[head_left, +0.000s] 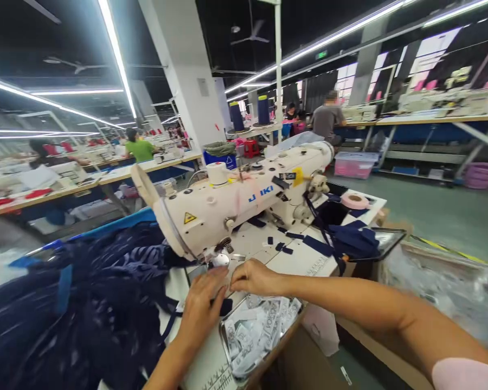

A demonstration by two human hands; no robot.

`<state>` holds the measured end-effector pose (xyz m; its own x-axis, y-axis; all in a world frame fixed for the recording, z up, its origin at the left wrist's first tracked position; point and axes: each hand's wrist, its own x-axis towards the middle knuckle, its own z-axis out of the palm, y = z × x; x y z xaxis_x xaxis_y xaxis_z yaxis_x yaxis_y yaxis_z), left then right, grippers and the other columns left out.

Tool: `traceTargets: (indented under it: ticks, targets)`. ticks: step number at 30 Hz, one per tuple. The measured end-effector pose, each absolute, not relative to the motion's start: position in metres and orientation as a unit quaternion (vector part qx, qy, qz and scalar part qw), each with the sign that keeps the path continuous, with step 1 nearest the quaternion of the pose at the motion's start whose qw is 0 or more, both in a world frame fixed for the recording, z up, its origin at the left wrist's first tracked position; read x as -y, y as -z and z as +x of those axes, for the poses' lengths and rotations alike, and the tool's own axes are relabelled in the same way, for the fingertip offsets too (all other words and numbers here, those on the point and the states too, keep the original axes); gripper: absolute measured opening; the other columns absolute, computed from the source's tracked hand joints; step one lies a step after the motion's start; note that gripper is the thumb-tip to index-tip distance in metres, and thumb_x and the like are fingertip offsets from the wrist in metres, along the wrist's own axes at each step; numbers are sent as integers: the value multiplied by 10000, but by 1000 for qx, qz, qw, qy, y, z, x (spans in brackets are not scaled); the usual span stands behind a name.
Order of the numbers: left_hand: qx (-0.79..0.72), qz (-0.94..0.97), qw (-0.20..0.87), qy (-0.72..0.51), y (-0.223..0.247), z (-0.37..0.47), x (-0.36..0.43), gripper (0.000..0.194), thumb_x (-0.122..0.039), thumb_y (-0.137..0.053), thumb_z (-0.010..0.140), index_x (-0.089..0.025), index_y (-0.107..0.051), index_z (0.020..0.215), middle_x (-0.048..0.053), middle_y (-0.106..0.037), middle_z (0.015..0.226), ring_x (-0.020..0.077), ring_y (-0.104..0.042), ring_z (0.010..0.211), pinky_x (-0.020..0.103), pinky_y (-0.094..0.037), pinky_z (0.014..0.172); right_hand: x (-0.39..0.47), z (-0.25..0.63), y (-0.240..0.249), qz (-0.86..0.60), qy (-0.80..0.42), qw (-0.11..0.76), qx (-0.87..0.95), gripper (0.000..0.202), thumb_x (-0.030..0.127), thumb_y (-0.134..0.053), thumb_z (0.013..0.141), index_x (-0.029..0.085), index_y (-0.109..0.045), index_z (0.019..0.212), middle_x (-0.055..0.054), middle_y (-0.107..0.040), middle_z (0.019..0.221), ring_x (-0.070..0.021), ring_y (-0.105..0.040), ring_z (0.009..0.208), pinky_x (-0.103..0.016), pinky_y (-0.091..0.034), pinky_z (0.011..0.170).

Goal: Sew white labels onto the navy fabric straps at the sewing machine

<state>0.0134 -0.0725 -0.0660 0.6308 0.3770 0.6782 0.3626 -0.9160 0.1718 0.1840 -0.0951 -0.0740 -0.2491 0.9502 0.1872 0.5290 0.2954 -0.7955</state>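
Observation:
A white sewing machine point(244, 189) lies across the white table point(280, 260). At its needle end, my left hand point(203, 298) rests on the table with the fingers together and the thumb apart, near a dark blue strip point(226, 307). Close to its fingertips, my right hand point(254, 277) is pinched at the needle area; what it holds, if anything, is too small to make out. A tray of white printed labels point(264, 325) sits just in front of my hands. Small dark blue fabric pieces point(317, 245) are scattered behind my right hand.
A large heap of dark blue fabric point(85, 303) fills the left side. A pink tape roll point(354, 201) and a black-rimmed tray point(384, 242) with blue cloth are at the table's right. Plastic bags point(451, 292) lie at the lower right. People sit at distant tables.

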Motion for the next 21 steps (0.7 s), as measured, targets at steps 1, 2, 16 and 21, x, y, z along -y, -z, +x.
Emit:
traceTargets:
  ticks: [1,2,16,21]
  targets:
    - [-186,912,-4,-365,66,13,66,198,-222,-453,821,-195,-612,936,53,-677,920,190,-620,875,333,-479,768,102,188,72,-510,-291,346,732,73,175,-639,698,170,-664,630,45,-591,565,-88,-516,581,-184,-382,583]
    - [-171,920,-13,-352,66,14,61,191,-238,-450,823,-199,-627,885,41,-687,864,184,-631,826,329,-481,749,108,192,71,-511,-275,351,735,72,176,-639,705,168,-667,640,38,-600,573,-89,-517,579,-185,-380,582]
    - [-156,917,-95,-355,71,12,51,331,-411,-421,833,-204,-656,726,19,-683,660,180,-625,612,311,-450,626,298,255,170,-651,-31,440,618,482,429,-232,912,192,-528,614,-29,-573,595,-131,-519,573,-271,-399,582]
    - [-127,919,-129,-349,74,18,50,325,-376,-410,847,-183,-641,723,19,-679,654,170,-614,579,303,-429,596,342,305,232,-812,-20,398,426,508,487,-213,884,210,-439,523,-25,-520,538,-147,-519,518,-271,-429,520]
